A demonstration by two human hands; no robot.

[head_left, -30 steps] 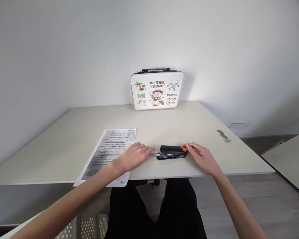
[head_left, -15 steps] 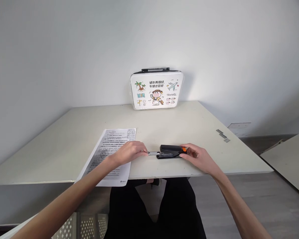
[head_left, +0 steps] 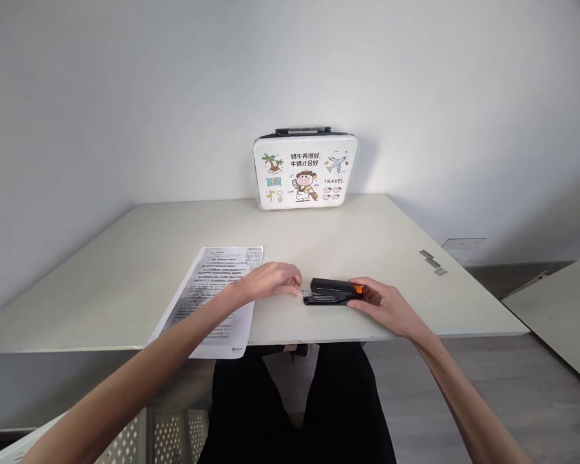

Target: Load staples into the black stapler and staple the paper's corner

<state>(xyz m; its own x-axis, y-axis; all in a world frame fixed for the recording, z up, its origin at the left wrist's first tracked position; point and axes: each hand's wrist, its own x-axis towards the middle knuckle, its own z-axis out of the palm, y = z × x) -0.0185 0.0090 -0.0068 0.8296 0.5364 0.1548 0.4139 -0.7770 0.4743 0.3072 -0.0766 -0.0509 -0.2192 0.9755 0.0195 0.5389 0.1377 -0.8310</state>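
A black stapler [head_left: 329, 291] with an orange part at its rear lies on the table near the front edge. My right hand [head_left: 381, 303] is closed around its rear end, thumb on the near side and fingers on the far side. At the stapler's front, the fingertips of my left hand [head_left: 278, 281] are pinched against the end of its metal staple tray, of which only a short piece shows outside the body. Printed sheets of paper [head_left: 225, 325] lie partly under my left forearm, reaching over the table's front edge.
A white cartoon-printed case [head_left: 304, 173] with a black handle stands at the back against the wall. Several small grey staple strips [head_left: 432, 262] lie near the right edge of the table [head_left: 174, 222]. A perforated basket [head_left: 167, 438] is below on the left.
My left hand has moved right toward the stapler, and the metal tray that stuck out has slid mostly into the body. My right hand keeps its hold on the rear.
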